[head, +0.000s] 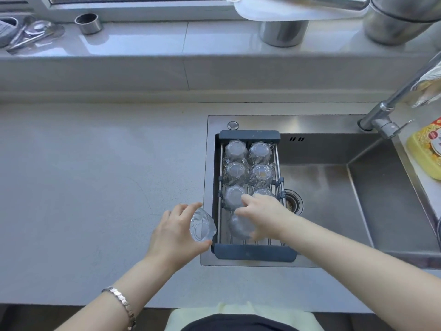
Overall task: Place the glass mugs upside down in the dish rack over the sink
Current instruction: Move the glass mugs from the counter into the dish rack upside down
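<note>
A dark-framed dish rack (249, 253) spans the left part of the steel sink (334, 182). Several clear glass mugs stand upside down in it in two columns, the farthest ones at the back (236, 150). My right hand (261, 217) reaches over the rack's near half and grips an upside-down glass mug (239, 226) resting on the rack bars. My left hand (176, 231) holds another glass mug (202, 225) just left of the rack, above the counter edge, tilted with its mouth toward me.
A grey counter (95, 187) stretches left of the sink. The tap (386, 115) rises at the sink's back right, with a yellow bottle (427, 151) beside it. Metal pots (284, 32) and utensils (28, 32) sit on the window ledge.
</note>
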